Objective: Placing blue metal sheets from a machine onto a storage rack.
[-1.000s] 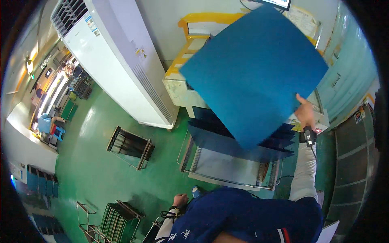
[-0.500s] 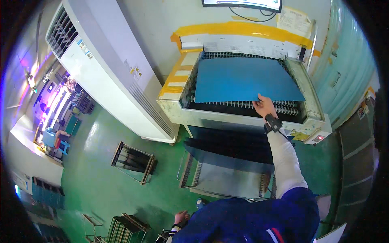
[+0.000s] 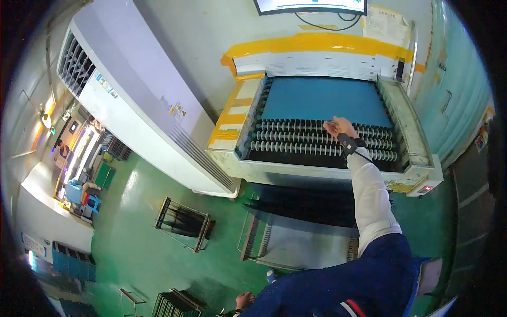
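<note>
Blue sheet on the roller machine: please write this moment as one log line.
right hand: open, above rollers | blue sheet: flat on conveyor, free | left hand: low, grip unclear

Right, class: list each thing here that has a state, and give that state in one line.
Blue sheet: flat on the rollers, far end of the bed.
Rollers: near rows bare.
Right hand: open, over the rollers, beside the sheet's near edge.
Left hand: low, by the hip.
Monitor: lit.
</note>
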Demonstrator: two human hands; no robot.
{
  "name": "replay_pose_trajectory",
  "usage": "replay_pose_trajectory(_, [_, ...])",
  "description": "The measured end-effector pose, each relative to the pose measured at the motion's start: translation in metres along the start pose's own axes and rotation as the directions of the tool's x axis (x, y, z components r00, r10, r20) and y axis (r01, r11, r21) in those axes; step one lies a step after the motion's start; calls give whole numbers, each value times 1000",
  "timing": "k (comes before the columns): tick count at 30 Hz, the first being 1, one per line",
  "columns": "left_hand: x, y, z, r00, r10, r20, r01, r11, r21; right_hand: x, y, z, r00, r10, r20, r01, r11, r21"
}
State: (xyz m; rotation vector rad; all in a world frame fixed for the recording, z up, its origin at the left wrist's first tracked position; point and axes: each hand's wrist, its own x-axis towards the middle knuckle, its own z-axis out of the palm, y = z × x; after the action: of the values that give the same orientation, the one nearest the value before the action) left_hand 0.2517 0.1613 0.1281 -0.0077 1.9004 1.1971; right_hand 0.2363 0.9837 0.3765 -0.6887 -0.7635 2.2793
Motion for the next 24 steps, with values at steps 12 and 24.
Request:
replay_pose_trajectory(12, [5, 25, 4, 1000, -12, 22, 11, 998, 66, -3, 10, 10, 759, -610, 229, -77, -433, -898])
replay_pose_trajectory(24, [-7, 50, 17, 995, 57, 83, -95, 806, 584, 22, -7, 6, 772, -571, 279, -22, -462, -887])
